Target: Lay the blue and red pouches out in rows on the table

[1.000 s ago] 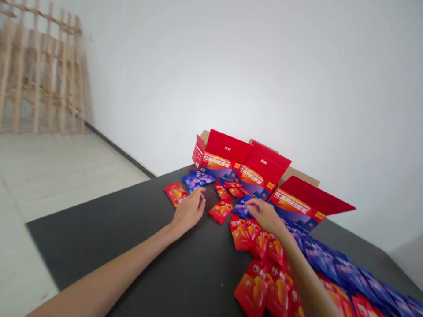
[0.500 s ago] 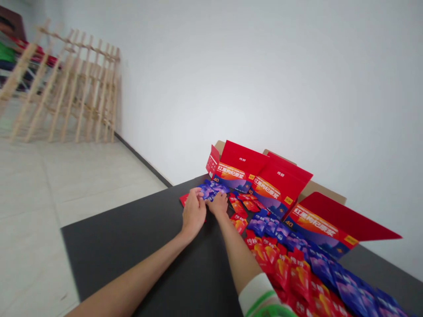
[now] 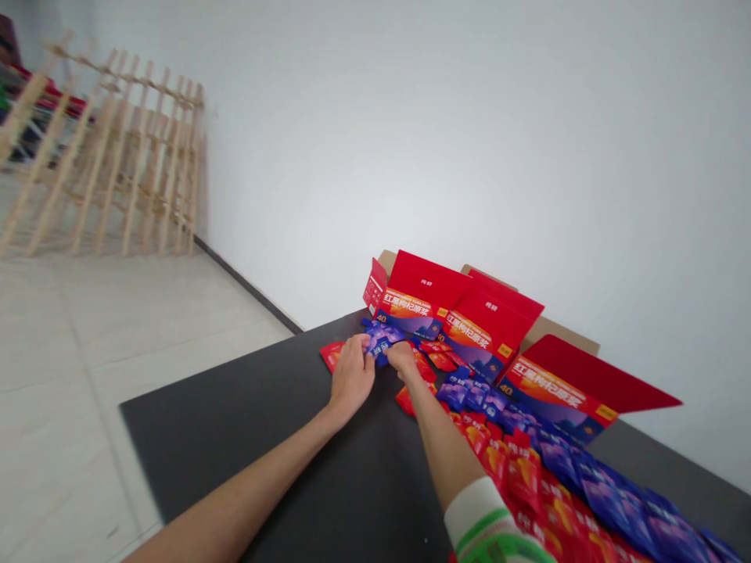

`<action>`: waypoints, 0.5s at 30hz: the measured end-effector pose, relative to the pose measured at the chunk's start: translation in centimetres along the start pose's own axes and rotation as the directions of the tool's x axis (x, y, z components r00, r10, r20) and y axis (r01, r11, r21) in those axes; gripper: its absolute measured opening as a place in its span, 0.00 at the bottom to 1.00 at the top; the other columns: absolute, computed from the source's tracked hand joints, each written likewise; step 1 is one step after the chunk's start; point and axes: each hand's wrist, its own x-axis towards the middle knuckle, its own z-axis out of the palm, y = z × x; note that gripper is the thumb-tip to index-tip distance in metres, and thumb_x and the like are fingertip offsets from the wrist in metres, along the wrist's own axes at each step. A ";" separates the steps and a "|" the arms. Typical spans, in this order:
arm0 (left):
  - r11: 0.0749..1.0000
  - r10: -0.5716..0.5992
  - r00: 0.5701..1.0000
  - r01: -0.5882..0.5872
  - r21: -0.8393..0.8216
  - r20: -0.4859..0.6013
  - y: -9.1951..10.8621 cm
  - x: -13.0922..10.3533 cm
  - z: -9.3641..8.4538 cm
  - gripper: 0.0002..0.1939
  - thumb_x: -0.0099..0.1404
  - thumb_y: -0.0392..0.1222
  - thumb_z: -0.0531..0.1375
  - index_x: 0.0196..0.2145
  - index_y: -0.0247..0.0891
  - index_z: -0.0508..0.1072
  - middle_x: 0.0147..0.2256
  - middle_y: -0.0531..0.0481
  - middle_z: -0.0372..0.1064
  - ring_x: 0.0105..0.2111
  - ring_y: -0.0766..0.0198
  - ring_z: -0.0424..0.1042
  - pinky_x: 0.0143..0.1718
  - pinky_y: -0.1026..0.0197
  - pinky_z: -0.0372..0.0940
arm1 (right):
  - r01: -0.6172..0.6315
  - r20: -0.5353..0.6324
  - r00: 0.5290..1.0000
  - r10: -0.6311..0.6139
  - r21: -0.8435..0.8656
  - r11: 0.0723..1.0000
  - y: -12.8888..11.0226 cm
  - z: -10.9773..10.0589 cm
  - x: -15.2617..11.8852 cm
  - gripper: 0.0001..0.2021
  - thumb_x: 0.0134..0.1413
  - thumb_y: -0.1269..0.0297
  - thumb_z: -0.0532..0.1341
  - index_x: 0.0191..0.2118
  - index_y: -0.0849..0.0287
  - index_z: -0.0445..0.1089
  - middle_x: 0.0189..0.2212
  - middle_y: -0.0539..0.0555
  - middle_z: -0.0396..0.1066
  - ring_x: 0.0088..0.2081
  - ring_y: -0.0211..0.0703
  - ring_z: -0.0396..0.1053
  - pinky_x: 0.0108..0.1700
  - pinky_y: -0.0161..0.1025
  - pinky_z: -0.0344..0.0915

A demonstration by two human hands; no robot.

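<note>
The blue pouches (image 3: 382, 338) lie on the tabletop (image 3: 282, 430) in front of the leftmost red carton (image 3: 425, 295), between the person's left hand (image 3: 353, 367) and right hand (image 3: 402, 360). Each grip looks narrow, fingers bent at a side of the blue pouches; whether either has closed on them cannot be told.

The likeliest trouble is slipping: the blue pouches overlap and look slick, so a pinch could catch one and let its neighbour slide away. The red pouch (image 3: 329, 354) beside the left hand could be nudged by its fingers. The right forearm reaches low past another red pouch (image 3: 404, 402), and the striped cuff (image 3: 478, 516) might drag the red row (image 3: 528, 481) askew (the blue row (image 3: 592, 469) sits farther from it).

The right hand's fingertips are hidden, and the count of blue pouches beneath the fingers is unclear. The forearm covers part of the nearby red pouches, both rows run toward or past the picture's lower edge, and the cartons' insides are out of sight.
</note>
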 end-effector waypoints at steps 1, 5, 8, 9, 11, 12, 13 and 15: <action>1.000 0.028 0.999 -0.028 0.006 0.017 0.3 -0.1 -0.1 0.15 0.62 0.33 0.50 0.46 0.40 0.64 0.42 0.46 0.66 0.46 0.58 0.67 0.52 0.50 0.63 | 0.023 -0.006 1.000 -0.024 -0.018 1.000 -0.1 -0.8 -0.3 0.07 0.57 0.75 0.58 0.27 0.65 0.64 0.23 0.48 0.61 0.25 0.35 0.61 0.29 0.30 0.59; 0.969 0.228 0.970 -0.235 0.078 0.083 1.5 -0.7 -0.7 0.21 0.64 0.40 0.52 0.54 0.40 0.61 0.53 0.43 0.60 0.56 0.54 0.58 0.59 0.47 0.56 | 0.228 -0.001 0.974 -0.229 -0.080 0.970 -1.0 -5.2 -2.3 0.08 0.50 0.81 0.56 0.26 0.63 0.62 0.25 0.48 0.62 0.30 0.37 0.60 0.35 0.31 0.55; 0.923 0.362 0.918 -0.377 0.073 0.160 2.5 -1.1 -0.8 0.27 0.62 0.47 0.55 0.58 0.42 0.57 0.59 0.43 0.54 0.61 0.52 0.51 0.63 0.45 0.51 | 0.426 0.097 0.903 -0.419 -0.082 0.901 -1.7 -8.5 -5.4 0.07 0.51 0.80 0.59 0.28 0.61 0.64 0.28 0.48 0.63 0.34 0.39 0.60 0.40 0.31 0.54; 0.916 0.385 0.900 -0.399 0.030 0.202 2.9 -1.3 -0.8 0.27 0.62 0.48 0.56 0.58 0.42 0.58 0.59 0.43 0.55 0.60 0.52 0.52 0.62 0.45 0.51 | 0.507 0.135 0.859 -0.495 -0.080 0.858 -1.8 -9.6 -6.6 0.07 0.51 0.79 0.60 0.29 0.61 0.64 0.29 0.48 0.64 0.35 0.39 0.60 0.41 0.31 0.53; 0.916 0.401 0.864 -0.387 -0.107 0.304 3.6 -1.8 -0.7 0.24 0.63 0.50 0.55 0.55 0.40 0.62 0.55 0.44 0.62 0.56 0.53 0.59 0.59 0.49 0.57 | 0.639 0.180 0.763 -0.621 -0.070 0.766 -2.1 -11.3 -9.2 0.06 0.52 0.78 0.60 0.30 0.61 0.64 0.29 0.49 0.64 0.35 0.40 0.61 0.41 0.32 0.53; 0.920 0.391 0.847 -0.346 -0.183 0.361 4.0 -2.2 -0.7 0.22 0.63 0.50 0.54 0.53 0.40 0.65 0.52 0.45 0.66 0.52 0.55 0.64 0.55 0.53 0.61 | 0.676 0.181 0.731 -0.658 -0.060 0.734 -2.1 -12.0 -10.4 0.06 0.53 0.78 0.60 0.31 0.61 0.64 0.29 0.49 0.64 0.35 0.40 0.61 0.40 0.32 0.53; 0.926 0.368 0.831 -0.285 -0.249 0.418 4.4 -2.6 -0.8 0.20 0.64 0.51 0.53 0.50 0.39 0.67 0.47 0.47 0.70 0.47 0.57 0.68 0.49 0.57 0.65 | 0.687 0.169 0.720 -0.673 -0.039 0.725 -2.1 -12.6 -11.5 0.05 0.54 0.77 0.60 0.31 0.61 0.65 0.28 0.49 0.64 0.34 0.39 0.61 0.39 0.32 0.54; 0.938 0.298 0.805 -0.145 -0.316 0.513 5.2 -3.4 -1.0 0.18 0.63 0.53 0.53 0.41 0.37 0.72 0.36 0.51 0.74 0.36 0.62 0.71 0.37 0.65 0.66 | 0.646 0.110 0.755 -0.646 0.041 0.762 -1.8 -13.3 -13.4 0.03 0.56 0.74 0.60 0.32 0.61 0.65 0.29 0.48 0.64 0.34 0.38 0.62 0.39 0.31 0.55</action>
